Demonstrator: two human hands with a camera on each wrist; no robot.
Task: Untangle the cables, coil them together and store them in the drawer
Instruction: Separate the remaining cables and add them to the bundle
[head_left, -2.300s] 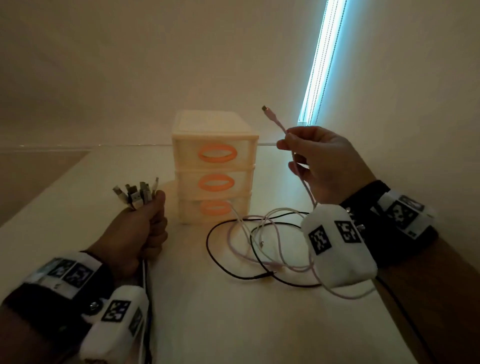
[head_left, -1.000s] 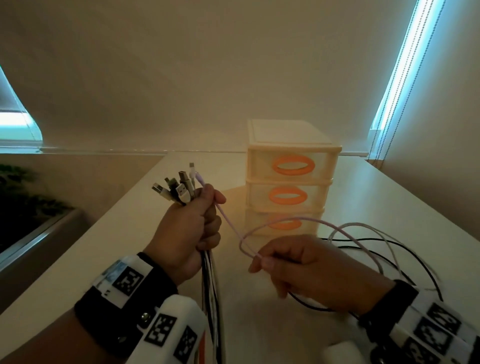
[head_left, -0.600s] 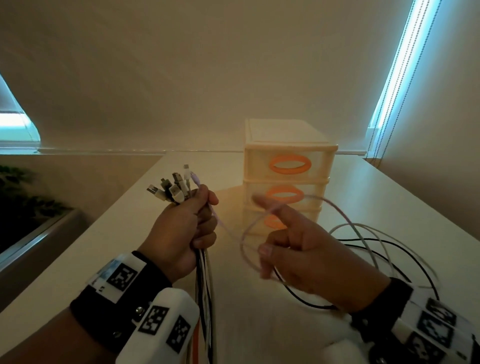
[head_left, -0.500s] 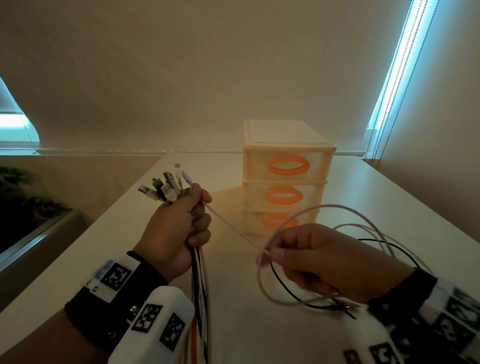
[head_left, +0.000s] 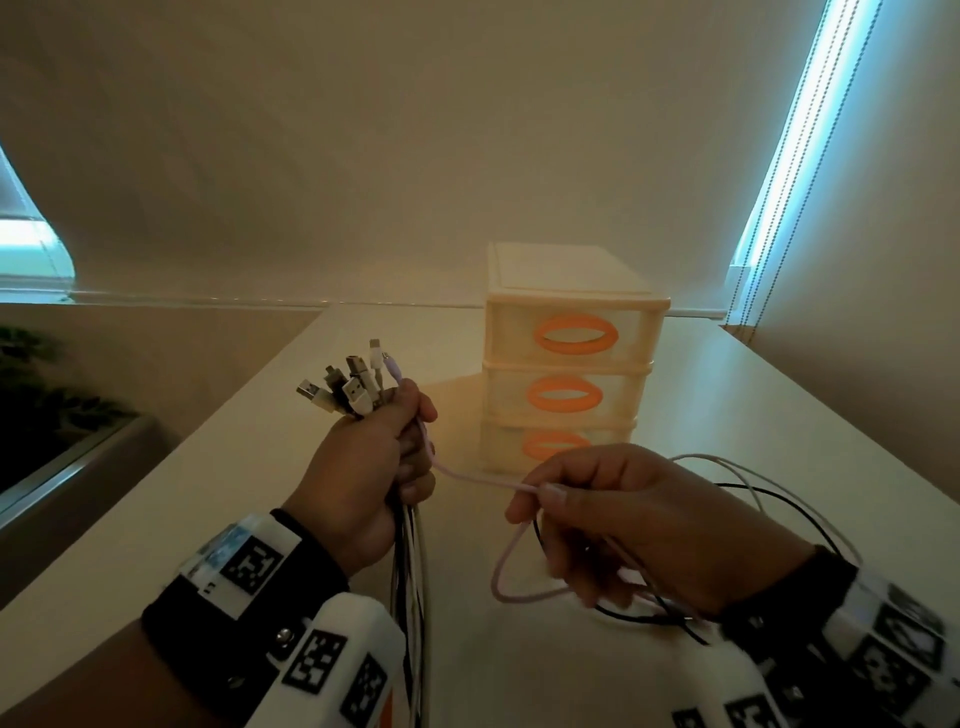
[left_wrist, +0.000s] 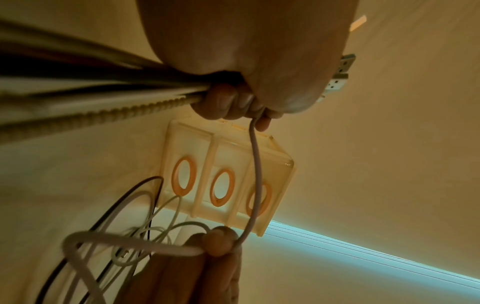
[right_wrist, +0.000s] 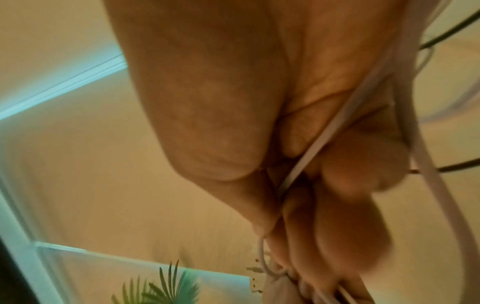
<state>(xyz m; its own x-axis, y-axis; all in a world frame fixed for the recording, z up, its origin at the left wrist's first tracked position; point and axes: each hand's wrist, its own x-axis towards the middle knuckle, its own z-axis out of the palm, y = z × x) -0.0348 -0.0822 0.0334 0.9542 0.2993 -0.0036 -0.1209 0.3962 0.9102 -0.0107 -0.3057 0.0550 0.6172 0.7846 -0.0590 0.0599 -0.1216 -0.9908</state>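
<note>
My left hand (head_left: 384, 457) grips a bundle of cables (head_left: 410, 571) upright, their plugs (head_left: 348, 389) fanned out above the fist. A pink cable (head_left: 467, 475) runs from that fist across to my right hand (head_left: 597, 514), which pinches it between thumb and forefinger; a pink loop (head_left: 506, 577) hangs below. In the left wrist view the same pink cable (left_wrist: 257, 174) crosses in front of the drawer unit (left_wrist: 228, 179). Loose black and white cables (head_left: 769, 499) lie on the table behind my right wrist. The cream three-drawer unit (head_left: 569, 374) with orange handles stands just behind, all drawers closed.
The white table (head_left: 260, 467) drops off at its left edge, where a plant (head_left: 47, 395) sits below. A wall stands behind and to the right, with a lit blind and bead chain (head_left: 769, 208) at the back right corner.
My right hand carried the pink cable's plug over to the left fist, which now holds it with the others. The right hand then slid back along the cable and pinches it further down.
</note>
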